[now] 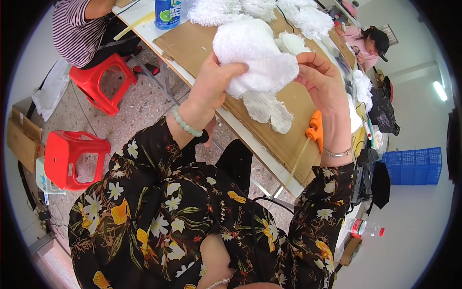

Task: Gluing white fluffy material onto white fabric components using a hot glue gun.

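Above the table I hold up a white fluffy fabric piece (262, 58), soft and rounded, with a smoother pale flap at its right side. My left hand (211, 79) is closed on its lower left side, thumb across the front; most of the fingers are hidden behind it. At the right edge, my right hand (321, 79) pinches the flap between thumb and fingertips. Below lies another white piece (267, 111) with a ribbed surface and fuzzy rim. An orange glue gun (315, 129) with a long pale glue stick (299, 161) sits beside my right wrist.
Brown cardboard (192, 43) covers much of the table. More white fluffy pieces (308, 19) lie at the far side, near a blue-labelled bottle (167, 14). Red stools (72, 159) stand on the left. One person (79, 33) sits far left, another (368, 45) far right.
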{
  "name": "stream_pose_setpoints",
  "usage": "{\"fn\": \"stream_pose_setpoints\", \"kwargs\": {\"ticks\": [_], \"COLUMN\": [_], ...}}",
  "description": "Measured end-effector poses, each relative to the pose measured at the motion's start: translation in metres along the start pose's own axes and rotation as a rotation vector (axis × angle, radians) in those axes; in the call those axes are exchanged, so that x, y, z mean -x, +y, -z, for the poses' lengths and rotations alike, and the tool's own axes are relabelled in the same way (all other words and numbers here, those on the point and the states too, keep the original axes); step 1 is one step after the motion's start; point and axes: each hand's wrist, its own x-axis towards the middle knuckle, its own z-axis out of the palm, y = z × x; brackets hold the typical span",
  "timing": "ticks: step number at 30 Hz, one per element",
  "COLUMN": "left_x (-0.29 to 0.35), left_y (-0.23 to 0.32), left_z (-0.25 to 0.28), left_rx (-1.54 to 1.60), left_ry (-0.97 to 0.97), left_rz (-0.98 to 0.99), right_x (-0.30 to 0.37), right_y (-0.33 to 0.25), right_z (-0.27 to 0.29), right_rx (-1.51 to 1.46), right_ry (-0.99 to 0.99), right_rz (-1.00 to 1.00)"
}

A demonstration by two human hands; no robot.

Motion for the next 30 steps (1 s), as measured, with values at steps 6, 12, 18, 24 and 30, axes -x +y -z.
{"fn": "stream_pose_setpoints", "kwargs": {"ticks": [6,12,18,24,30], "left_x": [0.001,0.004,0.009,0.0,-0.007], "left_y": [-0.008,-0.005,0.001,-0.006,-0.006], "left_z": [-0.004,-0.011,-0.011,-0.002,0.01], "left_rx": [0.056,0.001,-0.026,-0.118,-0.104], "left_ry": [-0.065,-0.099,-0.044,0.092,0.162], "left_rz": [-0.039,-0.082,-0.096,-0.187,-0.16], "right_x": [-0.001,-0.001,0.003,0.008,-0.001], "right_y": [-0.007,-0.004,-0.001,-0.009,-0.008], "right_z": [-0.047,-0.056,-0.048,-0.027,0.005], "right_rx": [0.285,0.234,0.181,0.087,-0.169], "right_ry": [0.04,0.007,-0.007,0.081,0.092], "right_rz": [-0.01,0.015,0.064,0.181,0.204]}}
